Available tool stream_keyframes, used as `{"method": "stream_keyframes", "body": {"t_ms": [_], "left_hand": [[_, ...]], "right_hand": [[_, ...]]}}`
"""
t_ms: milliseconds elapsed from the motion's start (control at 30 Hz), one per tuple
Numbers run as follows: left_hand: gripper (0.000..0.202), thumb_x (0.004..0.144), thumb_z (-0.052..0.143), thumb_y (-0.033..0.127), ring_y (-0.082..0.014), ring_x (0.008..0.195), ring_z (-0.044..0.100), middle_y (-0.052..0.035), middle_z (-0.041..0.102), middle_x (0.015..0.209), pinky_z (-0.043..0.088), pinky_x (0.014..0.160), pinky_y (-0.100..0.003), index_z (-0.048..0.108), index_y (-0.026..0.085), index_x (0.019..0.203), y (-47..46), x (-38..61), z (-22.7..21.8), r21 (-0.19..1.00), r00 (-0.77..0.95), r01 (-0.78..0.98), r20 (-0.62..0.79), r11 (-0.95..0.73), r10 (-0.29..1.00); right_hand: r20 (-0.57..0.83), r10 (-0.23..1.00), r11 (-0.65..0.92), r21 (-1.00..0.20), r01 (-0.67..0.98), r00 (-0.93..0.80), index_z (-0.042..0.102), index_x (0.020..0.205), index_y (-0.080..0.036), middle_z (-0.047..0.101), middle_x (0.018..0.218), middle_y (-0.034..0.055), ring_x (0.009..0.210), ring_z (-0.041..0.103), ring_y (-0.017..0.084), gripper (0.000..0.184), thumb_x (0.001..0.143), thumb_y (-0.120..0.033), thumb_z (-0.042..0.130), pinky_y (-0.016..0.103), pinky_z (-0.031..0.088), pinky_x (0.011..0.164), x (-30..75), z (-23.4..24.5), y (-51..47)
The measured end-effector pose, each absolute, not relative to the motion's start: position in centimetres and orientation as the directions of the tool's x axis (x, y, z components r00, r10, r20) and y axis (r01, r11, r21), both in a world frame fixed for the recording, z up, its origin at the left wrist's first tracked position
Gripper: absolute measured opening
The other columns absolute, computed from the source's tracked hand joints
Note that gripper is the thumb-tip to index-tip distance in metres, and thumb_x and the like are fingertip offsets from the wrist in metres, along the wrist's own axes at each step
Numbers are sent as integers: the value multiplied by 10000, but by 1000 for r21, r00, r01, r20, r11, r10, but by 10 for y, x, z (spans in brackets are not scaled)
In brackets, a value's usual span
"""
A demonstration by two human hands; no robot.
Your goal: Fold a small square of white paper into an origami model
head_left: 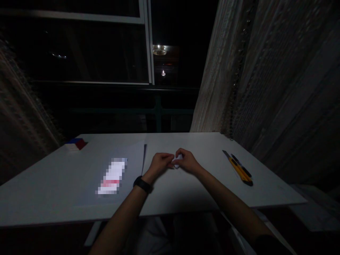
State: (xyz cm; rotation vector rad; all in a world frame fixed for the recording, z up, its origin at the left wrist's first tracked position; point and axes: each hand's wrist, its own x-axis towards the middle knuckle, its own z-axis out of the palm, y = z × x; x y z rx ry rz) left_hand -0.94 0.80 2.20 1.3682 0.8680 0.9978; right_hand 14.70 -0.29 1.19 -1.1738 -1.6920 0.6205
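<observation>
From the head view, the small white paper [178,160] is sitting low over the table [186,198] at its middle, and the left hand [159,163] and right hand [189,161] are meeting on it, each grip pinching an end between its fingertips, while the yellow knife [239,171] is lying well off to the right.

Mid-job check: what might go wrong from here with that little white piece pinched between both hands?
1. The light is very dim, so work on the small white paper pinched between left hand and right hand may go crooked.
2. The yellow utility knife lies right of the right arm, blade seemingly out; a careless reach might cut.
</observation>
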Motion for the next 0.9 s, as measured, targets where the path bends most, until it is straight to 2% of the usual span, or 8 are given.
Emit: {"method": "stream_keyframes", "body": {"t_ms": [100, 200, 367, 467, 533, 600, 733, 900], "left_hand": [[293, 639, 688, 328, -134, 494, 602, -71, 661, 631, 499, 469, -226, 676, 68, 771, 8, -9, 23, 995, 286, 23, 89, -100, 954], [244, 677, 649, 315, -135, 479, 598, -65, 658, 597, 490, 444, -223, 675, 80, 737, 9, -10, 22, 983, 296, 113, 108, -148, 949], [232, 692, 630, 304, -122, 458, 580, -66, 664, 597, 468, 433, -210, 678, 86, 755, 14, -12, 15, 962, 302, 157, 167, -222, 938], [242, 684, 635, 322, -128, 455, 580, -58, 661, 592, 449, 424, -210, 682, 96, 758, 18, -13, 13, 951, 256, 158, 219, -265, 941], [238, 679, 639, 323, -137, 477, 591, -60, 665, 604, 457, 440, -215, 683, 103, 758, 19, -13, 13, 953, 224, 136, 238, -272, 945], [231, 676, 641, 318, -142, 495, 598, -61, 668, 610, 467, 455, -220, 683, 105, 755, 19, -13, 13, 957, 207, 112, 242, -268, 948], [237, 668, 646, 320, -151, 508, 605, -62, 669, 616, 486, 462, -238, 684, 105, 762, 19, -13, 13, 964, 204, 87, 231, -252, 951], [248, 669, 646, 322, -155, 526, 612, -71, 670, 623, 493, 469, -242, 686, 100, 772, 17, -12, 13, 965, 215, 94, 219, -243, 952]], "right_hand": [[414, 908, 402, -826, 396, -58, 477, 713, -191, 442, 595, -76, 538, 386, 89, 258, 561, -265, 672, 207, 307, 478, 145, 12, -4], [401, 914, 392, -839, 377, -59, 457, 720, -195, 426, 597, -76, 540, 383, 93, 270, 556, -257, 662, 206, 303, 472, 145, 12, -4], [436, 897, 436, -846, 307, -70, 473, 773, -194, 462, 674, -54, 592, 420, 98, 317, 544, -250, 685, 211, 338, 516, 144, 10, -2], [416, 906, 424, -889, 174, -82, 478, 950, -214, 496, 786, -30, 648, 475, 109, 527, 494, -249, 740, 221, 381, 553, 144, 9, -3], [345, 932, 353, -934, 59, -115, 434, 1082, -247, 509, 813, -22, 676, 513, 126, 708, 458, -246, 770, 235, 409, 569, 145, 10, -3], [250, 954, 243, -968, -58, -166, 407, 1139, -269, 538, 836, -8, 709, 548, 147, 784, 450, -246, 780, 254, 434, 588, 148, 13, -5], [147, 968, 112, -978, -177, -202, 489, 1062, -234, 591, 859, 25, 730, 581, 163, 650, 479, -253, 775, 270, 456, 605, 153, 18, -6], [161, 970, 126, -973, -191, -180, 530, 1002, -201, 622, 807, 23, 666, 593, 153, 561, 499, -265, 771, 266, 457, 566, 150, 15, -4]]}}
